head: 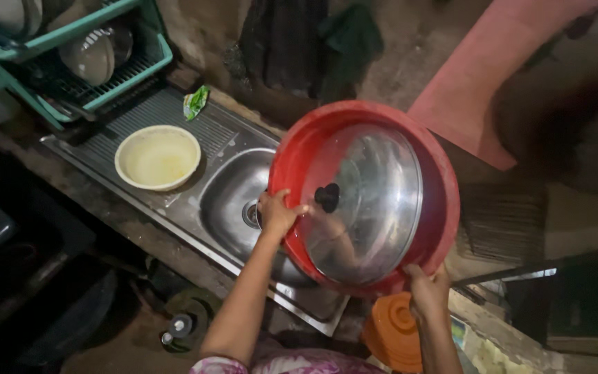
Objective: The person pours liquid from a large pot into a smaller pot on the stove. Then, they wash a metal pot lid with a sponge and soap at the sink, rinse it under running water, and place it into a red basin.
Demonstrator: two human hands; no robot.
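The left hand (pixel 278 213) grips the near-left rim of a red basin (pixel 437 173), fingers curled over the edge, and the right hand (pixel 428 291) clasps its lower rim from below; together they hold the basin tilted up over the steel sink (pixel 226 197). A round metal lid (pixel 372 208) with a black knob (pixel 327 197) lies inside the basin, leaning against its floor, and the thumb of the left hand reaches toward the lid's edge. On the ribbed drainboard to the left of the sink stands a cream bowl (pixel 158 158). Beyond it, at the back edge of the drainboard, lies a small crumpled green packet (pixel 195 102), its print too small to make out. A teal dish rack (pixel 133 73) with plates and bowls stands at the top left. An orange lid (pixel 390 334) sits below the basin, beside the right wrist. A pink slab (pixel 475 90) stretches across the upper right.
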